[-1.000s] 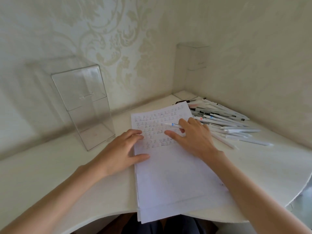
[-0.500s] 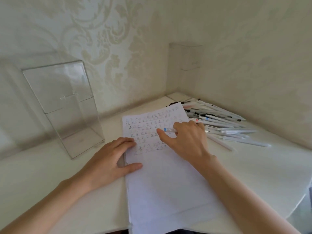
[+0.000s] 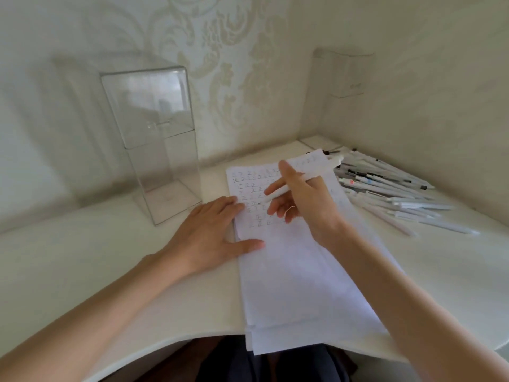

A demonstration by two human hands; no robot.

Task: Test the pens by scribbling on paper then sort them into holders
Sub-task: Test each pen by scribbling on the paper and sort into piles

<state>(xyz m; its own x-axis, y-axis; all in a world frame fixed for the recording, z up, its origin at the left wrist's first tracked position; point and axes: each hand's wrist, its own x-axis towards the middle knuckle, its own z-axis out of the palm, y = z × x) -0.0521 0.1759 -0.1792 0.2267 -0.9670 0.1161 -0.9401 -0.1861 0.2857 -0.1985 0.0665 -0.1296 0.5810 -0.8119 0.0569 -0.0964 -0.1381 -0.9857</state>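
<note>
1. At the near edge of the white table [image 3: 110,285], a stack of paper [image 3: 303,285] hangs slightly over the rim. It runs from there toward the far right.
2. The near half of the top sheet is blank. The far half carries rows of small pen marks in faint ink, some of them blurred.
3. The left hand [image 3: 212,238] lies flat across the left edge of the paper, palm down. Its fingers are straight and close together, and its thumb is spread out to the right onto the sheet.
4. Just right of it, the right hand [image 3: 305,208] is over the marked rows and pinches a white pen [image 3: 311,173] between thumb and forefinger. Its other fingers are curled loosely underneath.
5. The pen is tilted, with its tip low and to the left among the marks and its back end raised toward the far right. Whether the tip touches the sheet cannot be told.
6. Right of the paper, a loose pile of pens [image 3: 391,194] lies on the table toward the corner. They are mostly white barrels, some with dark or coloured tips.
7. Left of the paper stands a tall clear holder [image 3: 154,142], upright, with nothing visible inside.
8. A second clear holder [image 3: 347,75] stands in the far corner beyond the pile, faint against the patterned wall [image 3: 234,64].
</note>
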